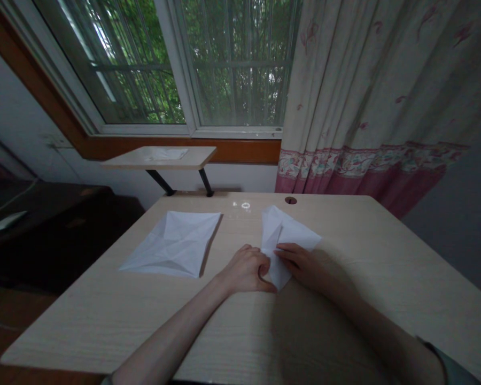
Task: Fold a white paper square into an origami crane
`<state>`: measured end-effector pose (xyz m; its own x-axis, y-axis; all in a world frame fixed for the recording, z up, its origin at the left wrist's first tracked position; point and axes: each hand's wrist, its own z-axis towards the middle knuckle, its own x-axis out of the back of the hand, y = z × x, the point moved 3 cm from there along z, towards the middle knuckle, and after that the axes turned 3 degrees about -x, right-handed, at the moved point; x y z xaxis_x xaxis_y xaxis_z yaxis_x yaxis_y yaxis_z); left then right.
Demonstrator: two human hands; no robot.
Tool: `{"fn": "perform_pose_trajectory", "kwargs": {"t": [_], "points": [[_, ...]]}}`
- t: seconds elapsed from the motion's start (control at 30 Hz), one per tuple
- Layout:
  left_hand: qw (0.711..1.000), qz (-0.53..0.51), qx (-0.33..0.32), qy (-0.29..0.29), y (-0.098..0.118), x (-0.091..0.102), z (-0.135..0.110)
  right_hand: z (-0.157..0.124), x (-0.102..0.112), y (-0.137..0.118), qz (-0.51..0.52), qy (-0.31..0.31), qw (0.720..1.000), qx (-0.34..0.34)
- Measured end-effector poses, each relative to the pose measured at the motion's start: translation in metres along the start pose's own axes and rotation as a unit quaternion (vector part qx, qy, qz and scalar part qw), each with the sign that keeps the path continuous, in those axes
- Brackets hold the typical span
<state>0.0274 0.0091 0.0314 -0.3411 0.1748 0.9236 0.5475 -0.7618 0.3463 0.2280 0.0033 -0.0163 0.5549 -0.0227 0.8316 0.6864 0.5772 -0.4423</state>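
A partly folded sheet of white paper (299, 231) lies on the desk in front of me, with a raised flap near its middle. My left hand (248, 270) is at the paper's left edge, its fingers curled and its thumb reaching to the lower corner. From the right, my right hand (304, 266) rests over the paper, fingers together and fingertips pressed on the fold. Part of the paper's right side is hidden under that hand. To the left lies a second white sheet (176, 243), creased, with its right edge slightly raised; neither hand touches it.
The pale wooden desk (208, 331) carries a small raised shelf (200, 155) at its back left, with more white paper (168, 154) on it. A round cable hole (291, 200) sits near the back edge. Behind are a window and a curtain (344, 107); dark furniture (64, 230) stands left.
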Motion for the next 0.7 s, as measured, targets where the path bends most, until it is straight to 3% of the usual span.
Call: {"fn": "perform_pose_trajectory", "kwargs": {"t": [0.37,0.7], "points": [[0.999,-0.032,-0.021,0.009,-0.008,-0.005,0.0,0.002,0.0,0.001,0.004,0.01,1.0,0.0],[0.998,-0.018,-0.038,0.051,-0.007,0.004,-0.004,0.006,0.011,-0.002,0.022,0.067,0.997,0.018]]}}
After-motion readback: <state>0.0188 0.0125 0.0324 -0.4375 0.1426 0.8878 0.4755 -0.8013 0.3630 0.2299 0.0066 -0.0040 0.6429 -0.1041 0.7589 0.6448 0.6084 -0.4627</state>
